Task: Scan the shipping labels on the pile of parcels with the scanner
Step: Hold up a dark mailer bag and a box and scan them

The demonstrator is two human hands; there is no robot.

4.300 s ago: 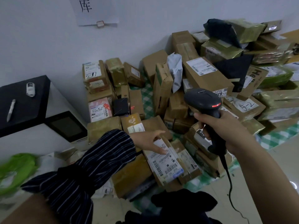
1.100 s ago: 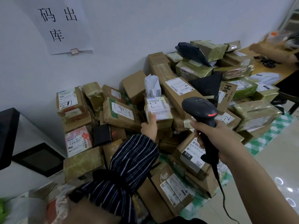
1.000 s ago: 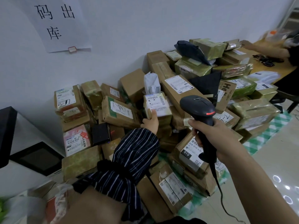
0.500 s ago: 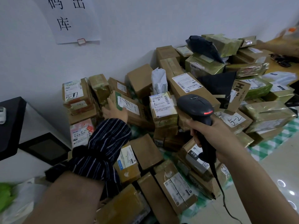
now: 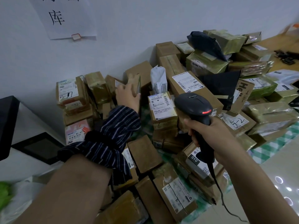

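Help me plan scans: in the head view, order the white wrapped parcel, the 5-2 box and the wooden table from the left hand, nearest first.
1. white wrapped parcel, just right of the left hand
2. 5-2 box, lower right
3. wooden table, far right

Dim, cool-toned indoor view — soft light, no hard shadows.
The white painted wall (image 5: 145,21) is the brightest, evenly lit area; small round glare spots sit on the glossy pale floor (image 5: 267,172) at lower right, and the greenish tape-wrapped parcels (image 5: 271,113) carry a dull sheen. A red lamp glows on the black handheld scanner (image 5: 192,107). The left hand (image 5: 127,94) and the brown cardboard box (image 5: 135,83) it grips are smeared by motion blur — so is the green shape (image 5: 4,193) at the lower left edge. Straight lines bow toward the edges.
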